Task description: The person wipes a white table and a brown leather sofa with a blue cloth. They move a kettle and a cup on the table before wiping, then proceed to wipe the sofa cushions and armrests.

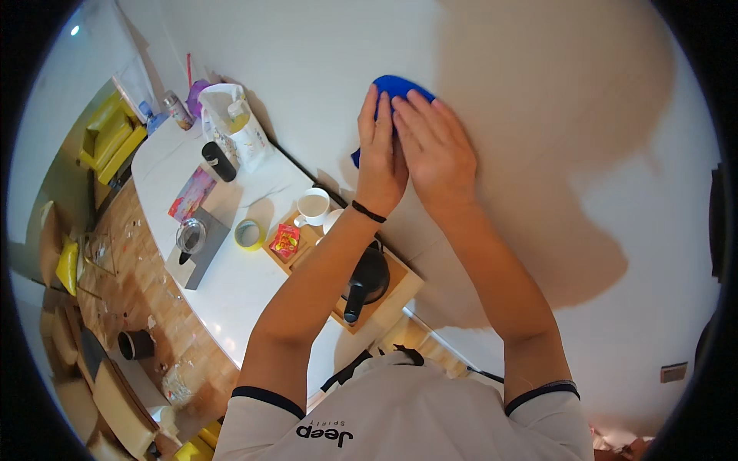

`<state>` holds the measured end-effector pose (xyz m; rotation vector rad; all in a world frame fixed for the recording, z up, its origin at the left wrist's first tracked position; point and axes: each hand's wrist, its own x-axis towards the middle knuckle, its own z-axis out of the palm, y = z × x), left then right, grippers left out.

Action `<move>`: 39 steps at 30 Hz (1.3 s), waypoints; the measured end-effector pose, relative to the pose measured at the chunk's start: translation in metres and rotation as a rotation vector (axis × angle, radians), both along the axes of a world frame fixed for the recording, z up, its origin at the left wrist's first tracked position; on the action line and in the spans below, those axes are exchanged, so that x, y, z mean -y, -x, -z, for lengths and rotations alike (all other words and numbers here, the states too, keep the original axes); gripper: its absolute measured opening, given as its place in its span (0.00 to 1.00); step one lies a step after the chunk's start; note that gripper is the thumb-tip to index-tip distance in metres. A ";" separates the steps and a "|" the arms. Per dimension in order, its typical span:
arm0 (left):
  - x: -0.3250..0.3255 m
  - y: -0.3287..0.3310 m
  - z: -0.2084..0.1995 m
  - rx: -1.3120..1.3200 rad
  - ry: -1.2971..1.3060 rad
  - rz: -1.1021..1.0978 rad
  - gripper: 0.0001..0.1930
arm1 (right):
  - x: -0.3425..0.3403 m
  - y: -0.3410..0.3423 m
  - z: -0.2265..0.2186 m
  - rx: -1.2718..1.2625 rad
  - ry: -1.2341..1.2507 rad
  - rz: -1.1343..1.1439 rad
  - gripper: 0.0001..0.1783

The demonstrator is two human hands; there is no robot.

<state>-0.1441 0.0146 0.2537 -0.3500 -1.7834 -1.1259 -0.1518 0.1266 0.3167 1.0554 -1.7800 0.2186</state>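
A plain blue cloth [401, 81] lies against the pale wall, with its rounded top edge and a small left corner showing. Over it are both my hands, side by side with fingers stretched out and pointing up. My left hand [378, 146], with a dark band at its wrist, rests flat on the cloth's left part. Flat on its right part, my right hand [440, 146] touches the left one near the fingers. Neither hand is curled around the cloth. Most of the cloth is hidden under my palms.
Left of my arms, a white table [254, 300] meets the wall. It bears a wooden tray [396, 288] with a black kettle [370, 276] and white mug [314, 206], a tape roll [250, 234], black bottle [219, 161] and white bag [250, 142]. A wall switch [673, 373] is far right.
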 end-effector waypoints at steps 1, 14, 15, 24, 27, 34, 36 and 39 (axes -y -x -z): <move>-0.005 -0.004 0.004 0.043 -0.002 -0.038 0.33 | -0.008 0.000 0.007 0.001 -0.046 -0.020 0.19; -0.064 -0.054 -0.016 0.047 -0.016 0.027 0.33 | -0.066 -0.043 -0.009 0.023 0.054 0.003 0.15; -0.072 -0.050 -0.019 0.028 0.000 0.034 0.33 | -0.074 -0.042 -0.015 -0.022 0.086 0.024 0.14; -0.135 -0.077 0.095 0.210 -0.159 -0.030 0.34 | -0.123 -0.056 0.084 0.185 -0.310 0.023 0.18; -0.142 -0.086 0.090 0.196 -0.199 -0.003 0.33 | -0.128 -0.063 0.079 0.231 -0.252 -0.015 0.18; -0.142 -0.067 -0.079 -0.140 0.016 0.029 0.29 | -0.138 -0.070 -0.067 -0.088 0.201 0.046 0.16; -0.144 -0.063 -0.068 -0.165 0.003 -0.043 0.28 | -0.141 -0.070 -0.062 -0.087 0.111 0.025 0.17; -0.158 -0.062 -0.018 -0.095 -0.090 -0.046 0.26 | -0.152 -0.070 -0.029 -0.038 0.020 -0.001 0.17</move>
